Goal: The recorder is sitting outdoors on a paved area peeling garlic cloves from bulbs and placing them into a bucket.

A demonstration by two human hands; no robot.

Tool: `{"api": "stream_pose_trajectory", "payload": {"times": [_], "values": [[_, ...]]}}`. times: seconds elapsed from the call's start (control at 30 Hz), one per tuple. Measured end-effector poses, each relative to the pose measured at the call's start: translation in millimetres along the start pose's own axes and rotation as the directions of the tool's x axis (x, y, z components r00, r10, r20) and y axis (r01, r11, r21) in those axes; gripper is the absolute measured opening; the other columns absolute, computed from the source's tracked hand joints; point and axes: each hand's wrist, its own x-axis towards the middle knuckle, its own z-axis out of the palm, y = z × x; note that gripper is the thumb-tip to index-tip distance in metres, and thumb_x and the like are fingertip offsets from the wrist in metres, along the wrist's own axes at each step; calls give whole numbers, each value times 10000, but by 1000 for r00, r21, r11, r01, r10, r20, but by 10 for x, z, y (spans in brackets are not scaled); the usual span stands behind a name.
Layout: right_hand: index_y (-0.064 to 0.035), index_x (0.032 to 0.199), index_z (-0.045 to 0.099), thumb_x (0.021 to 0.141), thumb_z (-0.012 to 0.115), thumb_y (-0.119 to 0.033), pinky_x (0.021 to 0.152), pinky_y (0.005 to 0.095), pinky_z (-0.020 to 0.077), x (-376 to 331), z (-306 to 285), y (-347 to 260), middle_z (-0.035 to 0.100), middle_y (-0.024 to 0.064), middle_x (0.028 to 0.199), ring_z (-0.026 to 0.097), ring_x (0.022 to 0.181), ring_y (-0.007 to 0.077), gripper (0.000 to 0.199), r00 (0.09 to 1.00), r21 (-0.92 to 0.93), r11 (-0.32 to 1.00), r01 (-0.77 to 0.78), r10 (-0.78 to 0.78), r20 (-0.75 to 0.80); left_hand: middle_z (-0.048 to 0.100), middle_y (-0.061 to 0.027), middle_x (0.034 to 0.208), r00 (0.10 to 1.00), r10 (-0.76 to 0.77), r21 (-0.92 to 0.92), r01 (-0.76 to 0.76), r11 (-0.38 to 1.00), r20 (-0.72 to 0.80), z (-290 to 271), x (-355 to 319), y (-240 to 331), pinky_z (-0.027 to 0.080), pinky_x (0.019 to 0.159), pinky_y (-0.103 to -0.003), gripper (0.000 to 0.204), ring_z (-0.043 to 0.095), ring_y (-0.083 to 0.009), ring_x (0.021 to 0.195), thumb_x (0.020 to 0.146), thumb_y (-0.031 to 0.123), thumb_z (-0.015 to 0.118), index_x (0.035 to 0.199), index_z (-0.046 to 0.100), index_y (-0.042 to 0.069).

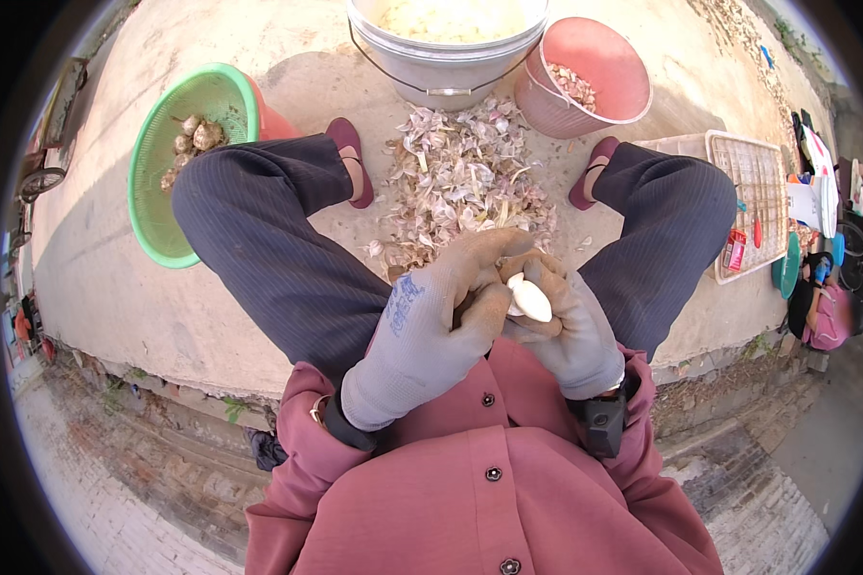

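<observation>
Both my hands wear grey gloves with brownish, stained fingers and meet in front of my lap. Between them shows a white peeled garlic clove point(530, 300). My right hand point(581, 335) is closed round the clove from the right. From the left, my left hand point(436, 321) bends its thumb and fingers in against the clove; whether a scrap of skin is pinched there is hidden. Below the hands, between my feet, lies a heap of garlic skins point(465, 177).
A large pale bucket point(431, 72) with cream-coloured contents stands ahead, beside a tilted pink bucket point(558, 105) with garlic cloves inside. Left, a green basket point(149, 206) holds garlic bulbs. On the right are a whitish plastic crate point(762, 211) and a person in pink point(831, 316).
</observation>
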Motion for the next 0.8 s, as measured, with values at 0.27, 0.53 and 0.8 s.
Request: {"api": "stream_pose_trajectory", "payload": {"times": [0.27, 0.53, 0.8], "values": [[-20, 1153, 638, 1044, 546, -353, 611, 201, 415, 50, 113, -23, 610, -14, 861, 517, 686, 45, 363, 968, -340, 940, -22, -65, -243, 687, -79, 862, 978, 186, 328, -145, 933, -98, 106, 46, -226, 500, 647, -258, 401, 607, -80, 704, 904, -22, 531, 1301, 588, -7], [0, 1155, 630, 1042, 494, -287, 587, 198, 365, 130, -114, -48, 530, -25, 793, 439, 656, 47, 337, 967, -591, 803, 76, -205, -154, 625, -45, 838, 955, 152, 197, -103, 975, -254, -37, 127, -147, 430, 610, -222, 262, 514, -63, 679, 976, 9, 455, 1163, 638, -14], [26, 1163, 620, 1084, 421, -329, 469, 211, 211, 24, -259, -205, 324, -82, 636, 259, 541, 16, 415, 847, -516, 839, 173, -394, -358, 570, -183, 1125, 904, 347, 432, -216, 876, -251, -143, 348, -272, 444, 938, -353, 278, 549, -288, 1071, 922, -36, 495, 1155, 645, -3]]}}
